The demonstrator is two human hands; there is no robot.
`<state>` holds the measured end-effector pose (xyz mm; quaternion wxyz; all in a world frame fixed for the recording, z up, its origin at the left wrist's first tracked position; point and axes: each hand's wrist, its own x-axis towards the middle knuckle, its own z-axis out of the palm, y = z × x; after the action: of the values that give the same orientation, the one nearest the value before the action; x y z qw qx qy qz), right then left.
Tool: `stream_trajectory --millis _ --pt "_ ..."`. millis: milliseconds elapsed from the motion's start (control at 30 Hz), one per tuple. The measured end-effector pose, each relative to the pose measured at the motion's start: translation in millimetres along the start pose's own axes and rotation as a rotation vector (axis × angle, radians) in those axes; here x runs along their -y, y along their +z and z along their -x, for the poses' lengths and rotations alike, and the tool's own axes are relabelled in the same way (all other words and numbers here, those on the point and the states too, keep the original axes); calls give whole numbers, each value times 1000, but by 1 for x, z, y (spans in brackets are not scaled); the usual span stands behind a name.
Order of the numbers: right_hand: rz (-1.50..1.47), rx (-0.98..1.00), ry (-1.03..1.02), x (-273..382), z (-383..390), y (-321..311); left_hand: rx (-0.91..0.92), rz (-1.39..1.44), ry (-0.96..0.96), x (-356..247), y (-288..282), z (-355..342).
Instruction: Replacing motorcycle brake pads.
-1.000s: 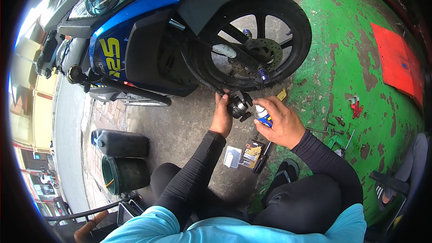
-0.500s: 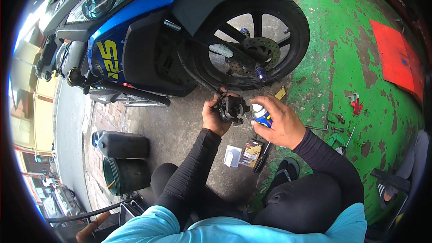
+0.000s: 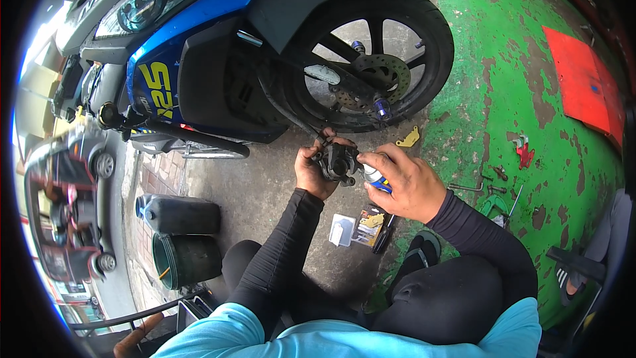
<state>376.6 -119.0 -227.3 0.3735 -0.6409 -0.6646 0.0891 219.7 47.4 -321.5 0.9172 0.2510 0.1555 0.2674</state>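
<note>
My left hand (image 3: 311,176) grips a dark metal brake caliper (image 3: 338,162), which has a black hose running up toward the motorcycle (image 3: 205,79). Just to its right, my right hand (image 3: 414,185) is closed around a blue-and-yellow spray can (image 3: 376,179), index finger on the white top and nozzle close to the caliper. The front wheel (image 3: 434,73) with its perforated disc (image 3: 397,69) is above them. A yellow brake pad (image 3: 407,139) lies on the ground behind the can. Below my hands lie a clear plastic case (image 3: 341,229), a packet (image 3: 368,225) and a dark-handled tool (image 3: 381,238).
A jerrycan (image 3: 179,215) and green bucket (image 3: 185,262) stand at left, beside a road with a passing vehicle (image 3: 66,205). Scattered tools (image 3: 497,185), a red tool (image 3: 525,158) and red board (image 3: 576,79) are on green flooring; another person's leg (image 3: 599,238) is at right.
My left hand has shifted slightly left and turned the caliper over. My right hand has brought the can leftward, closer to it. A vehicle has come into view on the road.
</note>
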Motion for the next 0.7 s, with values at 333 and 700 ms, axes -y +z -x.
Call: stream_trajectory --millis 333,700 --pt "71 29 -29 0 2 0 -2 -9 -11 0 -3 2" --pt "79 -1 -80 -3 3 2 -27 40 -34 -1 -5 4"
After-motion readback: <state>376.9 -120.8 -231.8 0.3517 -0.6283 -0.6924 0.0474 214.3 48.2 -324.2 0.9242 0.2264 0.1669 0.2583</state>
